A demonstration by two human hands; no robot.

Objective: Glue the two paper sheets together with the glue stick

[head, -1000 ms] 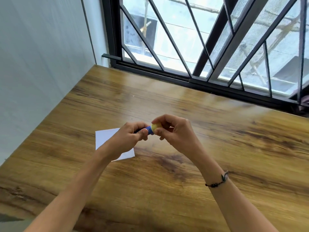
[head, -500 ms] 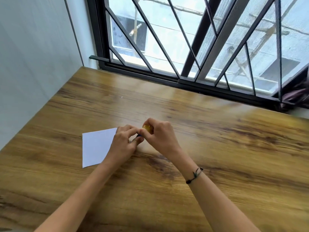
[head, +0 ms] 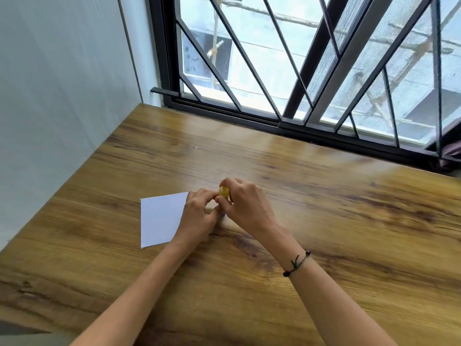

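1. The left hand (head: 199, 218) and the right hand (head: 245, 206) meet low over the table (head: 324, 221), fingers closed around the glue stick (head: 224, 192). The right fingers pinch its yellow end, the only part clearly showing; the left fingers curl on the body, which is almost wholly hidden, with just a hint of blue under the right thumb.

2. A second ago both hands held the stick up clear of the wood, its blue collar and yellow end showing between them. Since then they have dropped toward the tabletop and closed tighter together, so most of the stick is now covered.

3. I read this as working the yellow end, pulling or twisting it, though whether it has come free I cannot tell. No glue has reached paper yet.

4. The white paper (head: 162, 218) lies flat just left of the left hand, its right edge tucked behind that hand. Only one sheet can be made out; a second may lie beneath it or be hidden.

5. The black-barred window (head: 274, 71) runs along the table's far edge.
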